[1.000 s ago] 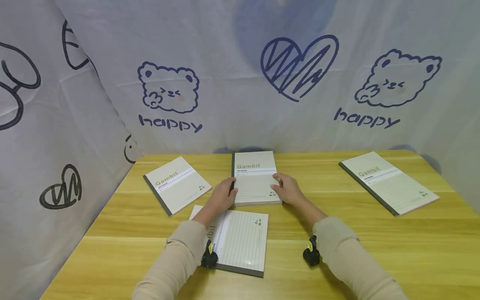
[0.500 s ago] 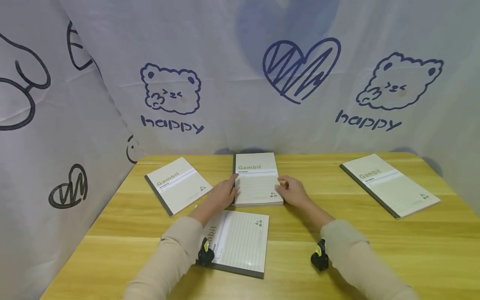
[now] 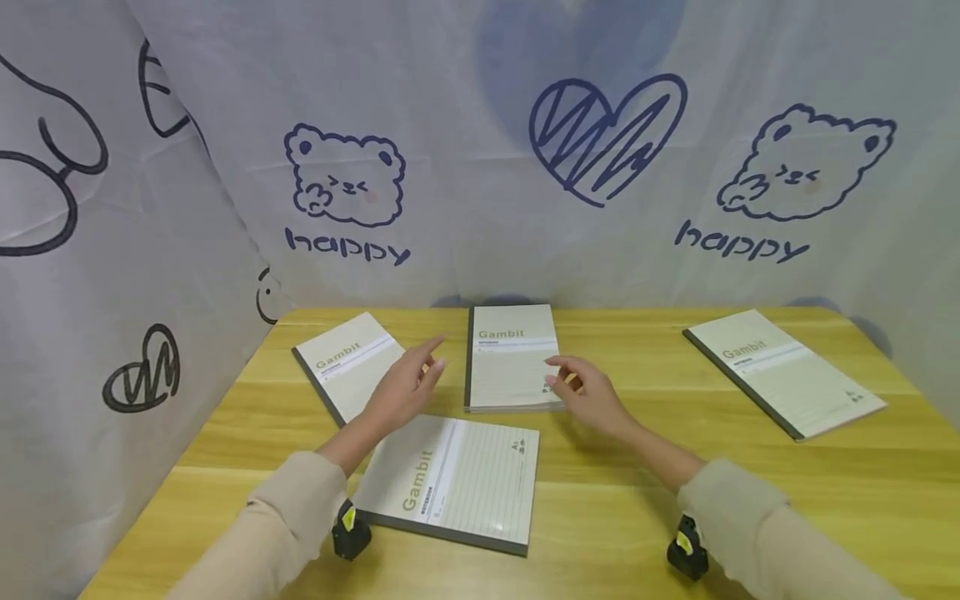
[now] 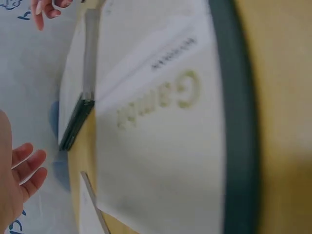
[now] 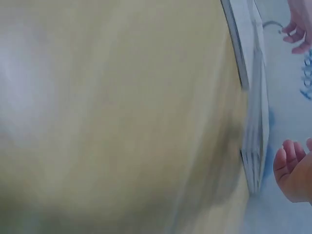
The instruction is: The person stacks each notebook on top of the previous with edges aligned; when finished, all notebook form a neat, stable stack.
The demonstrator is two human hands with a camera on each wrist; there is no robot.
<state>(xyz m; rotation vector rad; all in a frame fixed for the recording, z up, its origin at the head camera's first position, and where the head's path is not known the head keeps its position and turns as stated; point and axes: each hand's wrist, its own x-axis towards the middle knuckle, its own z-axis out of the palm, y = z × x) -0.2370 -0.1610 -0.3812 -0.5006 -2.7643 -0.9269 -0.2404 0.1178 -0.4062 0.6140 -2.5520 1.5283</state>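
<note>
On the wooden table point(image 3: 615, 508), we see a stack of notebooks point(image 3: 513, 371) at the back middle, edges nearly even, with the near notebook point(image 3: 487, 487), right notebook point(image 3: 783, 375) and left notebook point(image 3: 352, 362) lying singly around it. Our left hand point(image 3: 397, 390) has just drawn away from the stack, fingers extended; our right hand point(image 3: 592, 398) has eased off too, fingers loosely bent, gripping nothing. We judge the stack released, resting by itself.
</note>
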